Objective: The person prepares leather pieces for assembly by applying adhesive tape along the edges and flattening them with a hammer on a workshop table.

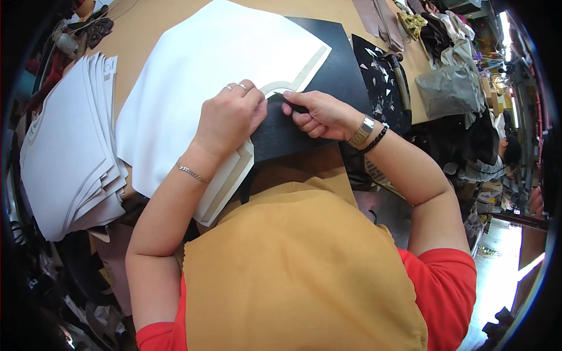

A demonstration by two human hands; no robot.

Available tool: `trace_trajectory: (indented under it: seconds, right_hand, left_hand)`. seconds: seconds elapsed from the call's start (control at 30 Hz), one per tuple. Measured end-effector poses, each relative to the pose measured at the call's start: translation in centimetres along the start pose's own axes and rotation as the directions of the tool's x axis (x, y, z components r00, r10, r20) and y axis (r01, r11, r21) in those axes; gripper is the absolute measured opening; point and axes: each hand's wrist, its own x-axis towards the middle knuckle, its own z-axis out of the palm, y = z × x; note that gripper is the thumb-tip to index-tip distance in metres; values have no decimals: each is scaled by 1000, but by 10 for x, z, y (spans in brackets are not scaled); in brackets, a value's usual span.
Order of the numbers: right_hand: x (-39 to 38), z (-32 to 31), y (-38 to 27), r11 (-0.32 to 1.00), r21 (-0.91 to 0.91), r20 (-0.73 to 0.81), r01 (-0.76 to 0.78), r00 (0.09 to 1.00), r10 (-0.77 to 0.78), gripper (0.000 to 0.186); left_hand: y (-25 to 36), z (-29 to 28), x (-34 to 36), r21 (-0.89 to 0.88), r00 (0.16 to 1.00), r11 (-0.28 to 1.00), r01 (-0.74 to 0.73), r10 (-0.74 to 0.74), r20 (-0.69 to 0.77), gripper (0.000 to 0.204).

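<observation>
1. White sheet (193, 70), edged in grey-beige, lay partly over the black board (339, 67) and past its left side.
2. At the board's left side, the left hand (228, 119) was curled tight, pinching the sheet's edge.
3. Over the board, the right hand (325, 114) was closed around a dark tool (294, 105).
4. Right of the board lay a hammer (401, 85); well left, stacked white pieces (67, 152).

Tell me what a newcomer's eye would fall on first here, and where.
Probably the large white sheet across the upper middle, bright against the dark board partly under it. Next come the mustard apron filling the lower middle and, above it, the right hand with a small dark tool at the sheet's edge. A stack of white pieces stands out at left.
</observation>
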Motion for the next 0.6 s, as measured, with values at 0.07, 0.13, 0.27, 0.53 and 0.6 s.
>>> trace_trajectory:
  seconds: [0.07,0.13,0.27,0.53,0.6]
  right_hand:
    - [-10,-2,4,999,13,-36,36,999,-36,40]
    - [-24,-12,2,993,-30,-98,112,989,-114,41]
    - [-38,-74,6,843,-455,-461,289,733,-500,46]
    - [-35,-202,28,219,-960,-232,-172,61,-971,38]
    - [-33,-186,19,155,-988,-153,9,112,-982,38]
  left_hand:
    - [-2,-7,1,-43,999,999,25,-23,37,7]
    - [-15,-20,2,-82,996,995,56,-50,74,7]
    - [-74,-59,9,56,934,995,-85,60,352,59]
    - [-58,-18,46,556,879,779,291,-446,165,106]
    - [-31,-25,72,610,826,740,285,-512,235,109]
